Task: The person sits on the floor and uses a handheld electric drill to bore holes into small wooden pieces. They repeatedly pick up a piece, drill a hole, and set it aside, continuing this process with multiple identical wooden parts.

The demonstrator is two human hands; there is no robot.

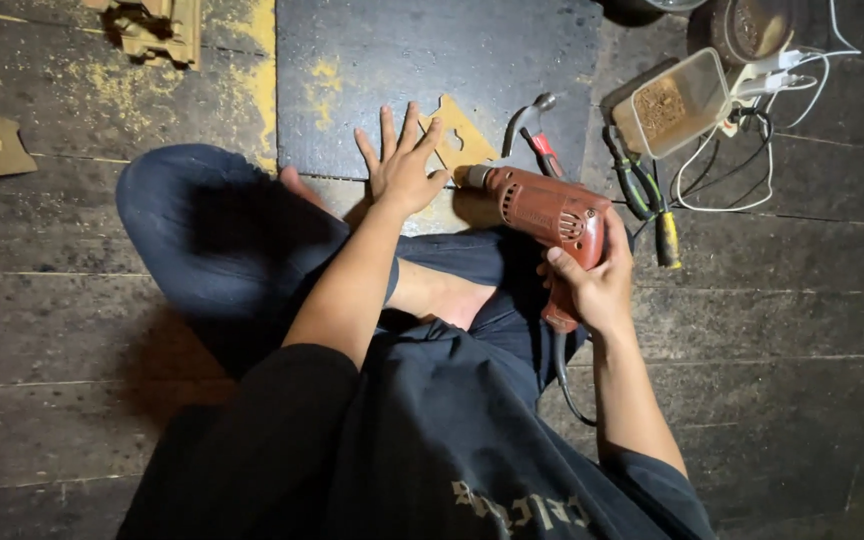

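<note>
Item: red electric drill point(550, 215), gripped in the closed right hand point(592, 285), long axis running leftward, chuck tip beside the flat wooden piece point(457, 140). Left hand point(402, 165), fingers spread wide, presses that piece flat on the dark board point(432, 70), just left of the chuck.

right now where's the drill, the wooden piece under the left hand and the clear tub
drill point(552, 212), head view, red body
wooden piece point(464, 138), head view, bare corner past the fingers
clear tub point(674, 104), head view, side wall

Red corded drill point(550, 212) pointing left at flat tan wooden cutout point(458, 140) on dark board.
</note>
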